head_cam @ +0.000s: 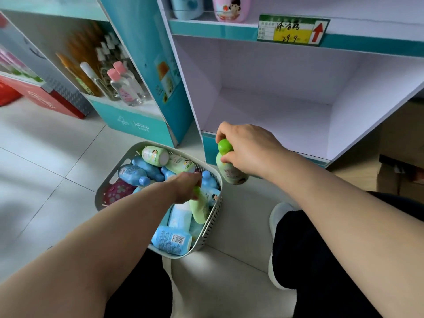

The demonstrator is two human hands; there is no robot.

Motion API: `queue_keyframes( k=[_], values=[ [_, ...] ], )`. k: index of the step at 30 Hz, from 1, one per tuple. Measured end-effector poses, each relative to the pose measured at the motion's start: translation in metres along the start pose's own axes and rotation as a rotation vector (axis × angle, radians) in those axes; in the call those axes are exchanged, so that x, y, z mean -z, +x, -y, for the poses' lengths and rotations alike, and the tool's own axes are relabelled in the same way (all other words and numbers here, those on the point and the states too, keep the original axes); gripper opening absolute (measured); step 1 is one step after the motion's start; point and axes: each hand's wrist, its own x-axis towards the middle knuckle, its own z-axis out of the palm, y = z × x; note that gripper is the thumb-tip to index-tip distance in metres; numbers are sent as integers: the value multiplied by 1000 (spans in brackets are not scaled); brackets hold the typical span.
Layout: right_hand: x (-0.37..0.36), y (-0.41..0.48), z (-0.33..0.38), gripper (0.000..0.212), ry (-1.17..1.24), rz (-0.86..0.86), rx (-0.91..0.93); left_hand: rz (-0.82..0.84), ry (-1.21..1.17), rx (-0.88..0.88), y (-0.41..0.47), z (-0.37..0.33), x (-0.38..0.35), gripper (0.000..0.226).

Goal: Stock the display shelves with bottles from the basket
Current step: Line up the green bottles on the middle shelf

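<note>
A pale grey basket (pixel 207 235) stands on the tiled floor, filled with several blue and light green bottles. My left hand (pixel 185 188) reaches into it and grips the neck of a light green bottle (pixel 199 208) that still lies among the others. My right hand (pixel 246 149) holds a second light green bottle (pixel 230 172) by its bright green cap, lifted in the air in front of the lower white shelf (pixel 263 115) of the display, which is bare inside.
A teal display (pixel 128 120) to the left holds clear bottles with pink caps. The upper shelf carries a blue and a pink bottle (pixel 230 8) above a price tag (pixel 292 29). My shoe (pixel 278 216) and dark trouser legs are at the bottom right. A red box (pixel 49 101) stands far left.
</note>
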Motion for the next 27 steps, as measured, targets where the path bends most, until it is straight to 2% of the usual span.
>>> queue_keyframes(
  k=[2,6,10,16,21,24,27],
  values=[
    [3,-2,1,34,1,-18,-2,-105,-65,19,-16,-1,11,23],
    [3,-10,6,30,3,-81,-7,-362,-132,72,-53,1,33,30],
    [1,-27,12,28,73,-155,-41,-566,-193,121,-93,2,59,27],
    [18,-63,29,28,254,-277,-30,-745,-157,144,-145,-16,105,33],
    [60,-90,34,27,296,-394,6,-881,-79,46,-180,-55,144,26],
    [90,-102,31,28,302,-481,2,-925,17,20,-196,-84,172,31],
    [119,-108,25,31,295,-567,-25,-991,-5,-42,-205,-116,202,34]
  ],
)
